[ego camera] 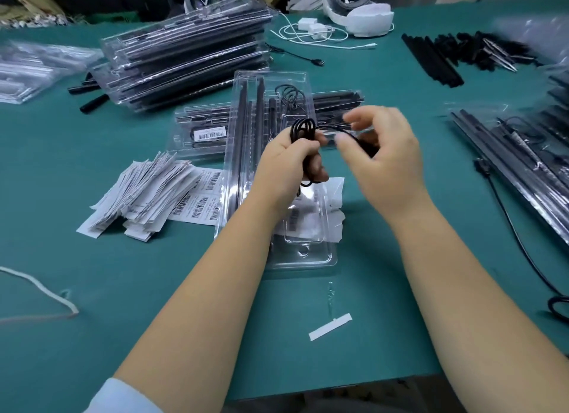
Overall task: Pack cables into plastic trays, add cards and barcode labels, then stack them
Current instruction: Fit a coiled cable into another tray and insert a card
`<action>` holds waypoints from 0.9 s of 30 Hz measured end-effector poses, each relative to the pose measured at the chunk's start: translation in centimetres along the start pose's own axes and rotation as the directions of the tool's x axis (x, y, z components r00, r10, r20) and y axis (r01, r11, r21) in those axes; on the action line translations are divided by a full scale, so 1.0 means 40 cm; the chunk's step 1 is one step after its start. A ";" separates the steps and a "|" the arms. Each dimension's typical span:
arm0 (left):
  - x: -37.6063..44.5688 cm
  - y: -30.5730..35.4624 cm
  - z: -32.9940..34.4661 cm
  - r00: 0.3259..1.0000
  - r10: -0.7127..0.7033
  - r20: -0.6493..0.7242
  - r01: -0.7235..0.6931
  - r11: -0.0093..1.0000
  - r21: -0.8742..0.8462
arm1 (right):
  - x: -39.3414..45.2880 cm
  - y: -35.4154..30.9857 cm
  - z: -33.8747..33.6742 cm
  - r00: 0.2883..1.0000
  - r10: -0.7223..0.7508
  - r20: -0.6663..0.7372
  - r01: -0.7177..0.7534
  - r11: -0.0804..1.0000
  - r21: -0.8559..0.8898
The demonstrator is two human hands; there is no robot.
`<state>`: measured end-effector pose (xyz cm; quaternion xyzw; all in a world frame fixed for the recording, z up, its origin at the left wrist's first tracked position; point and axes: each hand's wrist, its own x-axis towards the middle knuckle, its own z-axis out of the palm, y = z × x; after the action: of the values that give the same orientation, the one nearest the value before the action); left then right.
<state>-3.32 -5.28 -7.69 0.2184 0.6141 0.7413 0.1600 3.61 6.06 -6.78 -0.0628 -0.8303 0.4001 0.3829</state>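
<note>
- While both hands work above the open plastic tray [278, 260], they hide its middle; black rods lie in its left slots.
- Left hand [286, 163] grips coiled black cable [303, 129]; right hand [385, 154] pinches the cable's free end, other fingers loose.
- Card pile [144, 194] & barcode labels [200, 207] left of tray; text too small to read.
- Packed-tray stack [187, 58] behind, on green table [154, 289].

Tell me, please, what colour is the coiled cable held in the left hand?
Black; the coiled cable shows best in the head view.
</note>
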 end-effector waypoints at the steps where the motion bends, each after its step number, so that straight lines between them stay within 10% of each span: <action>1: -0.001 -0.001 0.000 1.000 -0.002 -0.006 0.002 1.000 -0.006 | 0.005 0.003 -0.007 0.995 0.098 0.024 -0.099 0.994 0.055; 6: -0.006 -0.006 0.001 0.999 0.045 0.011 -0.046 0.992 0.117 | 0.014 -0.009 -0.028 0.926 0.366 0.089 -0.371 0.846 0.384; 27: -0.010 -0.007 0.017 0.994 0.082 -0.067 -0.067 0.977 0.203 | -0.018 -0.023 0.034 0.896 0.397 0.199 -0.430 0.666 0.609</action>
<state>-2.63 -4.86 -7.90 0.2284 0.6828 0.6887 0.0860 3.36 4.29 -7.09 -0.1055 -0.6167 0.7356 0.2597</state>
